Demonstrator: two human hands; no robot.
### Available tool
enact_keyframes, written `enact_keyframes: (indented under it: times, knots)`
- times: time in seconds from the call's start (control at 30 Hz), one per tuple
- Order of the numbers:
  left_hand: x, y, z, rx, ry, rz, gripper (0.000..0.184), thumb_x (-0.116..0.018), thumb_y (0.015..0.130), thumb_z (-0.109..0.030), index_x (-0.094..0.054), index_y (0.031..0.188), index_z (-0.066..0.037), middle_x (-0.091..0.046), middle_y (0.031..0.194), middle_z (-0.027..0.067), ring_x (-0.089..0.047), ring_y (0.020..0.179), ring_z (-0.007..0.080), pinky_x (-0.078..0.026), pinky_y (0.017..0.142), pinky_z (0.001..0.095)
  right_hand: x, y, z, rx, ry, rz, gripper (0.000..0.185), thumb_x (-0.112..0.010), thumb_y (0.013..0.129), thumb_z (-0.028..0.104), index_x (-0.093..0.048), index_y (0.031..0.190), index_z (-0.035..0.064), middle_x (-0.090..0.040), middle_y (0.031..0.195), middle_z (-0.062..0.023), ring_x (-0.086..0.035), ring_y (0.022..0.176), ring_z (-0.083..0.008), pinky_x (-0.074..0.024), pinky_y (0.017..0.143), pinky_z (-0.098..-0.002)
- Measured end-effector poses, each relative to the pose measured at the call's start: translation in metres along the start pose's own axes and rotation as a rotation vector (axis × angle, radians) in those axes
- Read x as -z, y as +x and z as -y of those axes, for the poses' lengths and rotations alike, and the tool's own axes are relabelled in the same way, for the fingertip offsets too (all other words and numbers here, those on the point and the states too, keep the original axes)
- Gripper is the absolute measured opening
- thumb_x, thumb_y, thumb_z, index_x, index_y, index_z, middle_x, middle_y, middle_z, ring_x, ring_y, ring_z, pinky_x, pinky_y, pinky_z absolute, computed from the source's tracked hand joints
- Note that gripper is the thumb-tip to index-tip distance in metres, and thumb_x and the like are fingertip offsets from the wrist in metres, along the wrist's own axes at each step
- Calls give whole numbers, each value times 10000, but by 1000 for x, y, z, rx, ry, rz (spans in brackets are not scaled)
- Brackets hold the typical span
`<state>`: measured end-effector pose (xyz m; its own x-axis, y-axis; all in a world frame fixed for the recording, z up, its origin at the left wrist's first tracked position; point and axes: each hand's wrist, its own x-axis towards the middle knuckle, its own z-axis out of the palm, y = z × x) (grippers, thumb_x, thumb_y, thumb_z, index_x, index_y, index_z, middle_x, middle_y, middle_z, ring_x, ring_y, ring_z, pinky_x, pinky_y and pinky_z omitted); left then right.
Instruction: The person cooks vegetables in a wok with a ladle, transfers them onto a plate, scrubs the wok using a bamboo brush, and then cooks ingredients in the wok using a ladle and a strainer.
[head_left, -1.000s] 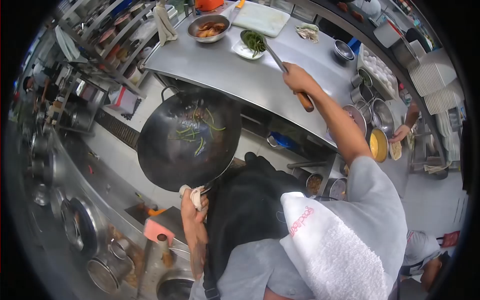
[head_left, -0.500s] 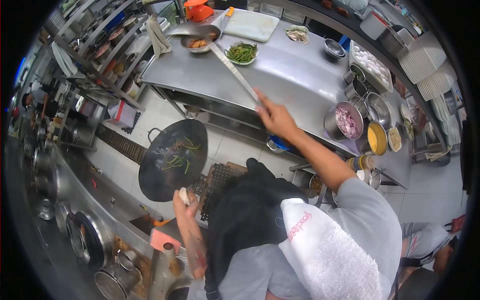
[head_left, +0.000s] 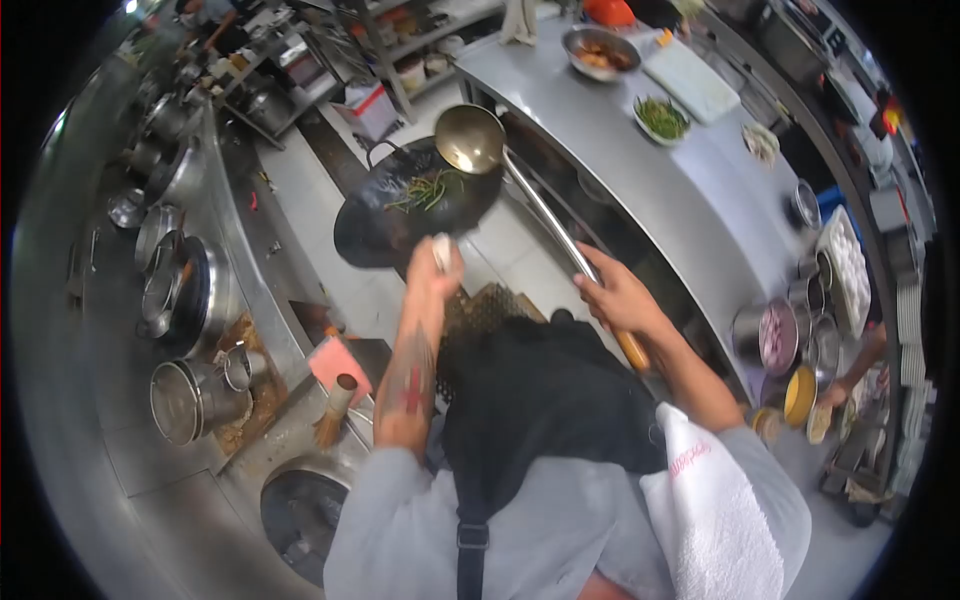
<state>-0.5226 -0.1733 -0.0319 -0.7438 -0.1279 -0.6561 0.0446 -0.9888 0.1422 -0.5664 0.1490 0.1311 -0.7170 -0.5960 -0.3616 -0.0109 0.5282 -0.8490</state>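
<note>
Unreadable red lettering [head_left: 690, 457] on towel [head_left: 717, 520]

right fingers [head_left: 597, 290] grip ladle [head_left: 470, 140]

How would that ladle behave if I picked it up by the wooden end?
The ladle would probably feel front-heavy, since its wide bowl sits at the far end of a long shaft. It's likely stiff rather than floppy, as the shaft looks like straight metal. Laid down, it might rock a little, because the bowl looks rounded.
</note>
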Motion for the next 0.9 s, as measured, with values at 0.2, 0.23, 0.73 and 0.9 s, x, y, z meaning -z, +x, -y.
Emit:
enact_keyframes:
  times: [0.2, 0.23, 0.73, 0.9]
  knots:
    - [16, -26, 17, -418, 392, -182, 150, -525, 961, -188, -525, 947, -38, -578, 776, 61, -581, 605, 177, -475, 482, 332, 1, 37, 11, -50, 241, -8, 498, -503, 972, 197, -394, 1436, 52, -555, 734, -34, -531, 514, -112, -465, 446, -283]
    - [32, -34, 40, -528, 508, -211, 164, -571, 927, -121, -521, 1032, -4, -600, 865, 81, -616, 696, 186, -527, 570, 337, -7, 42, 13, -57, 144, -73, 496, -500, 973, 197, -395, 1430, 38, -561, 748, -41, -539, 518, -118, -470, 452, -284]
    - [86, -36, 19, -21, 524, -18, 278, -484, 991, -294, -517, 807, -88, -533, 596, 54, -497, 411, 173, -390, 341, 287, -23, 126, -46, -532, 1561, 594, 223, -432, 1006, 146, -406, 821, 24, -424, 677, -12, -386, 438, -46, -359, 354, -181]
    - [33, -116, 47, 55, 466, 22, 288, -462, 969, -260, -583, 837, -34, -582, 685, 70, -458, 446, 124, -345, 360, 245, 77, 16, -37, -200, 1416, 105, 230, -483, 1006, 229, -452, 1117, 29, -456, 747, -36, -363, 450, -31, -321, 349, -164]
